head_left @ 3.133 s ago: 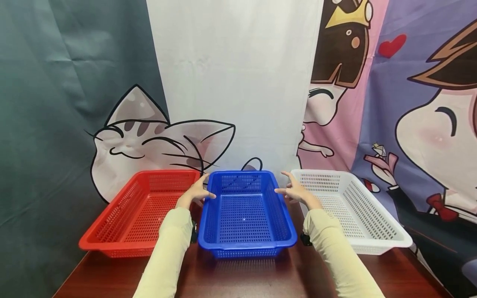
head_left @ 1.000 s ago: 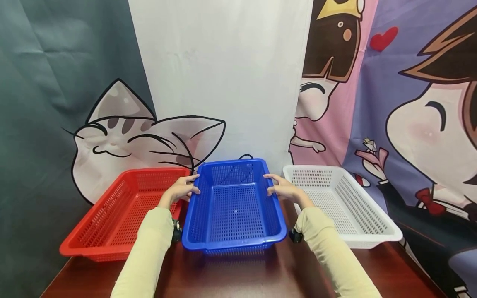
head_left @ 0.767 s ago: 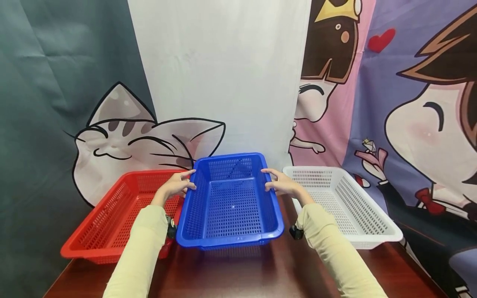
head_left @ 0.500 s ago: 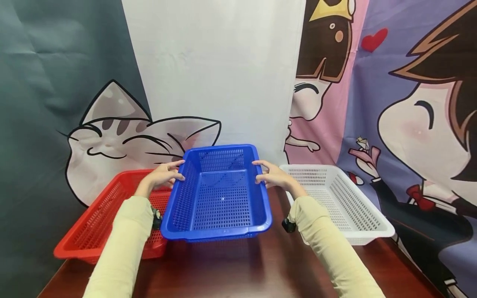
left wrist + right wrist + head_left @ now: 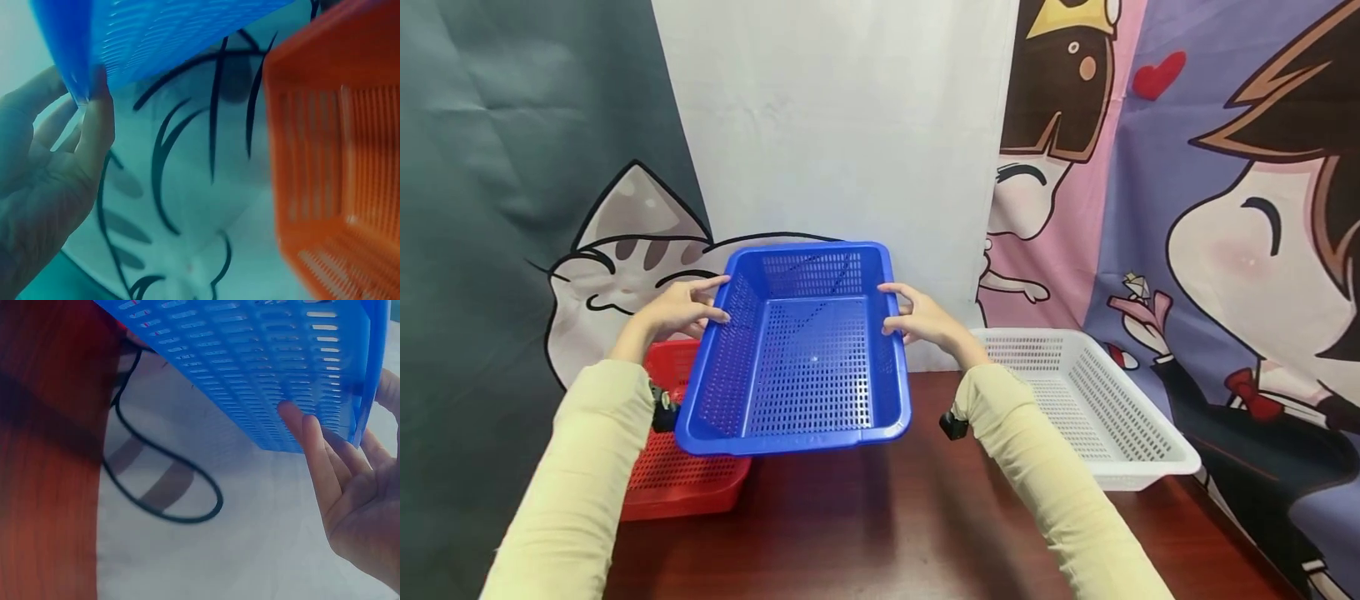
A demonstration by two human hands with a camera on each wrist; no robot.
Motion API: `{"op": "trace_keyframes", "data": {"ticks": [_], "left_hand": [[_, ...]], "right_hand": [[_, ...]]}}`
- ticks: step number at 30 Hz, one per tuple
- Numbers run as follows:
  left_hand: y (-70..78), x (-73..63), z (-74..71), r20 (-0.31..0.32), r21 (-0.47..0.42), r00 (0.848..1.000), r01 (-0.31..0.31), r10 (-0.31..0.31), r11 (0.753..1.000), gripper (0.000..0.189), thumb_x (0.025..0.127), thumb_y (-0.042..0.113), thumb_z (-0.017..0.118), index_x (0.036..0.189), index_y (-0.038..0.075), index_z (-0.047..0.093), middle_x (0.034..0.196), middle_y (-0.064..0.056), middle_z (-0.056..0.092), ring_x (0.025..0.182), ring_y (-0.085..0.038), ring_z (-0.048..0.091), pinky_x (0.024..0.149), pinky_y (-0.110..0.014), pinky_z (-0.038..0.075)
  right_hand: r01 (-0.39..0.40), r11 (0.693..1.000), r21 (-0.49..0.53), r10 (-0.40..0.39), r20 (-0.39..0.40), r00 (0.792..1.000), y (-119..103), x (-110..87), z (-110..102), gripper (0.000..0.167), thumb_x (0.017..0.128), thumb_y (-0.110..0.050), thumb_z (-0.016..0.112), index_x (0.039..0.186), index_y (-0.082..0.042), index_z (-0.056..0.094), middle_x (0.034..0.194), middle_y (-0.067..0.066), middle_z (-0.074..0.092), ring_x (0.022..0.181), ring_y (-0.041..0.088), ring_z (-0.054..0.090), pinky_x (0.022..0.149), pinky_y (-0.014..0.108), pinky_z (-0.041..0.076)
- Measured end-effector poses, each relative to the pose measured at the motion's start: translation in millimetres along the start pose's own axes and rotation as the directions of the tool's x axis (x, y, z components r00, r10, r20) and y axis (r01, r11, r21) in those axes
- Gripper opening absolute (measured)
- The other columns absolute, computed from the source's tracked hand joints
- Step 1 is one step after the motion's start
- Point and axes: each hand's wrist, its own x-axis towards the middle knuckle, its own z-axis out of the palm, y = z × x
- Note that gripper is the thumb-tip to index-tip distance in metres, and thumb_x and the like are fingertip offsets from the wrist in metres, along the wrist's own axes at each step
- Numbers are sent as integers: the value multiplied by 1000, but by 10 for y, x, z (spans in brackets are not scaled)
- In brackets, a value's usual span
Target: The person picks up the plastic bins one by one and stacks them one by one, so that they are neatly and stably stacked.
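Observation:
A blue perforated plastic basket (image 5: pixel 812 367) hangs in the air over the table, its near end lower than its far end. My left hand (image 5: pixel 677 310) grips its left rim, thumb at the inner edge. On the opposite rim my right hand (image 5: pixel 921 315) holds in the same way, and the right wrist view shows its fingers (image 5: pixel 320 459) against the outer side wall. Nothing lies in the blue basket. Behind and below it, a red basket (image 5: pixel 692 483) is partly covered by the blue one and my left arm; the left wrist view shows it apart from the blue basket.
A white basket (image 5: pixel 1075 408) stands on the right of the brown table (image 5: pixel 842 533), partly behind my right forearm. A cloth backdrop (image 5: pixel 925 150) with cartoon figures hangs close behind the table's far edge.
Both hands took hold of the blue basket's side rims and raised it off the table. It has moved up and left, now overlapping the red basket in view. The white basket stays put.

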Motion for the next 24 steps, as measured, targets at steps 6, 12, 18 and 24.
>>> {"op": "trace_keyframes", "data": {"ticks": [6, 12, 18, 24], "left_hand": [[64, -128, -240, -16, 73, 1000, -16, 18, 997, 80, 94, 17, 64, 156, 6, 15, 123, -34, 53, 80, -16, 72, 72, -35, 62], [60, -227, -501, -19, 156, 1000, 22, -20, 987, 78, 95, 18, 62, 156, 4, 14, 123, -34, 50, 77, -9, 65, 72, -34, 62], [-66, -380, -738, -8, 233, 997, 74, -75, 970, 80, 95, 22, 62, 155, 2, 13, 131, -41, 43, 89, -17, 67, 78, -41, 61], [-204, -473, -826, -32, 246, 996, 88, -82, 965, 80, 95, 22, 63, 155, 1, 13, 132, -43, 44, 93, -24, 66, 76, -43, 61]], "right_hand": [[-15, 999, 43, 15, -5, 1000, -124, 166, 108, 78, 79, -3, 64, 149, -25, 38, 133, 18, 62, 76, 9, 63, 62, 24, 55], [1, 993, 120, -5, 34, 999, -248, 277, 334, 79, 81, 2, 61, 151, -21, 34, 140, 19, 56, 82, 10, 61, 64, 22, 53], [4, 996, 84, -10, 62, 998, -293, 397, 600, 79, 82, -2, 65, 151, -23, 35, 138, 16, 58, 89, 13, 63, 70, 26, 59], [6, 992, 122, -14, 71, 997, -272, 481, 816, 83, 82, 3, 65, 153, -23, 32, 140, 19, 56, 113, 31, 64, 88, 43, 58]]}}
